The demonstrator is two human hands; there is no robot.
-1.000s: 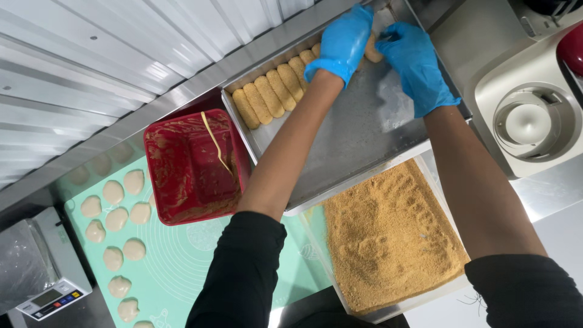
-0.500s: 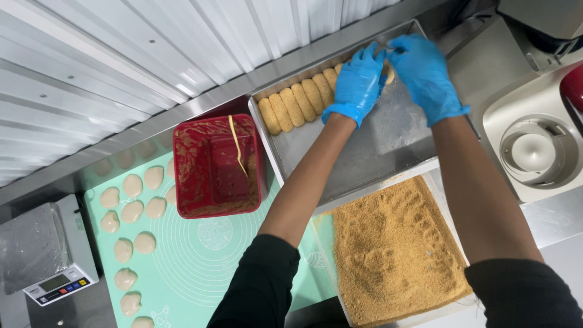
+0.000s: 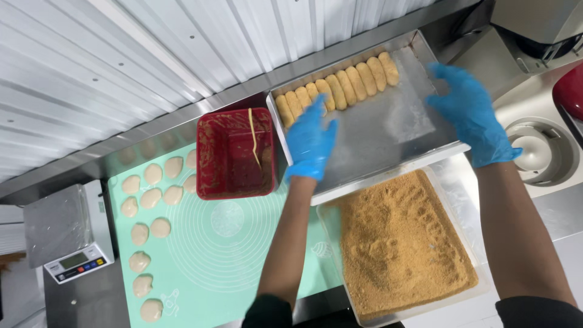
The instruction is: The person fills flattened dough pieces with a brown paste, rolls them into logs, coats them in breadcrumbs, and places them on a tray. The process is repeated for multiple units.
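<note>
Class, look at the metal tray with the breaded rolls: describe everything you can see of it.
The metal tray is a shallow, rectangular pan of dull silver metal, lying at a slant by the ribbed wall. One row of breaded rolls lines its far side; the rest is bare. The left hand hovers over it, the right hand at its right edge.

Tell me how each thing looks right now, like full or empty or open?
metal tray: mostly bare, one row of breaded pieces along the far edge
crumb tray: full, finger marks pressed in
red tub: open, smeared inside
green mat: flat, dough pieces on its left
left hand: gloved, open
right hand: gloved, open
</note>
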